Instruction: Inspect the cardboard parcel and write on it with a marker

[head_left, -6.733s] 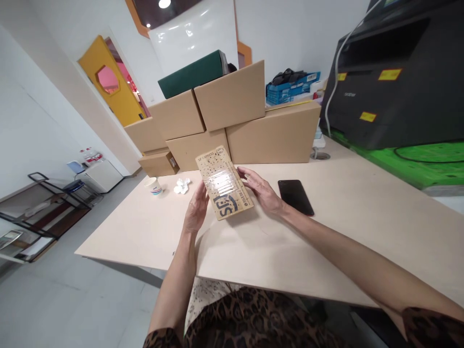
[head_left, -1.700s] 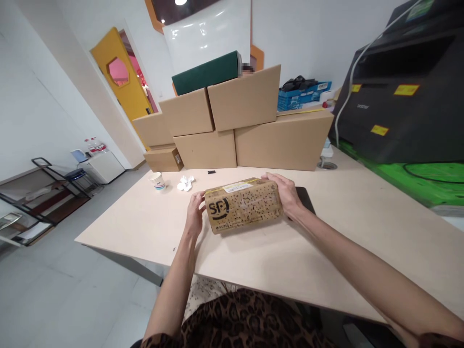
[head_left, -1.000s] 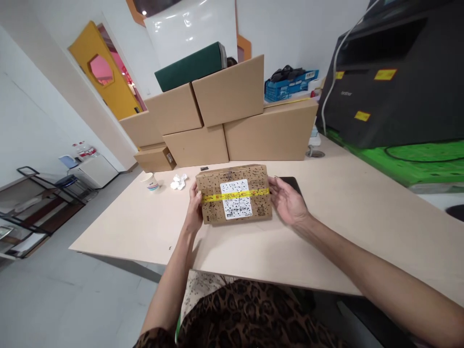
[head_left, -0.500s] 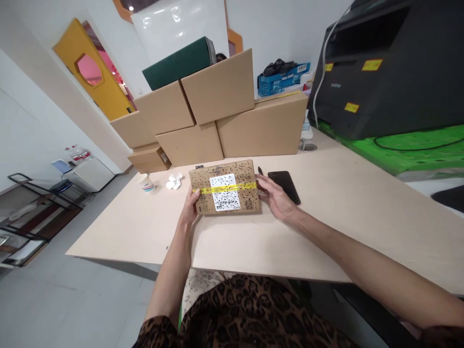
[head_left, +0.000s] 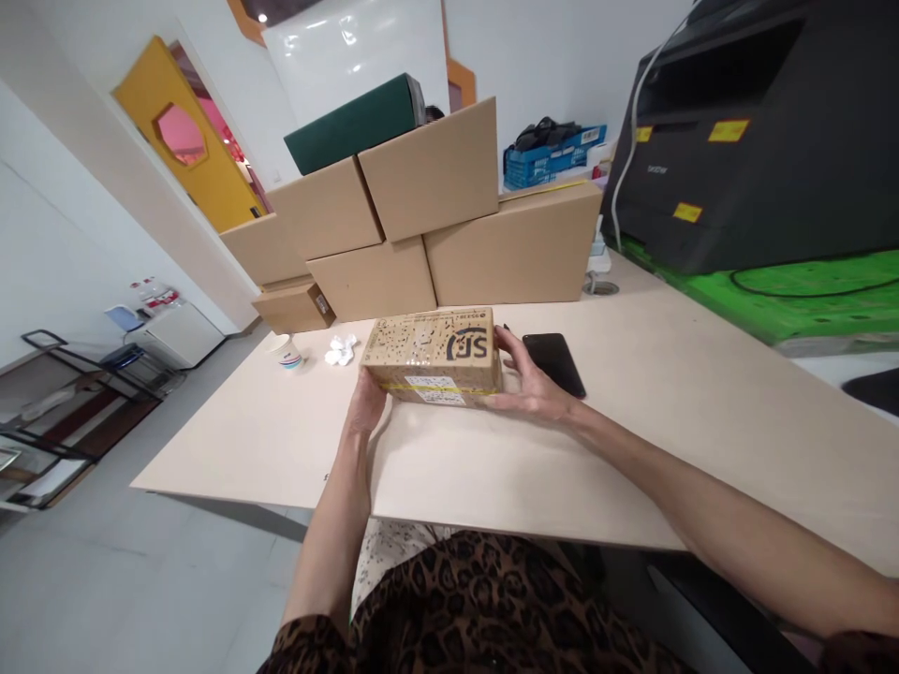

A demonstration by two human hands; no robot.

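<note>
A small printed cardboard parcel (head_left: 432,351) with an "SF" logo on its top face sits between my hands just above the pale table (head_left: 632,440). Its white label and yellow tape now face me along the lower front side. My left hand (head_left: 366,407) grips the parcel's left end. My right hand (head_left: 528,379) holds its right end, thumb under the front edge and fingers against the side. A black phone (head_left: 554,363) lies flat on the table just right of my right hand.
Plain cardboard boxes (head_left: 435,220) are stacked along the far edge, with a green box (head_left: 351,122) on top. A paper cup (head_left: 287,354) and crumpled tissue (head_left: 340,350) lie at the left. A big black printer (head_left: 758,140) stands at the right.
I have tipped the parcel so the labelled face, which pointed up half a second ago, now faces me and the SF logo face is on top. Both hands stayed on its ends.
</note>
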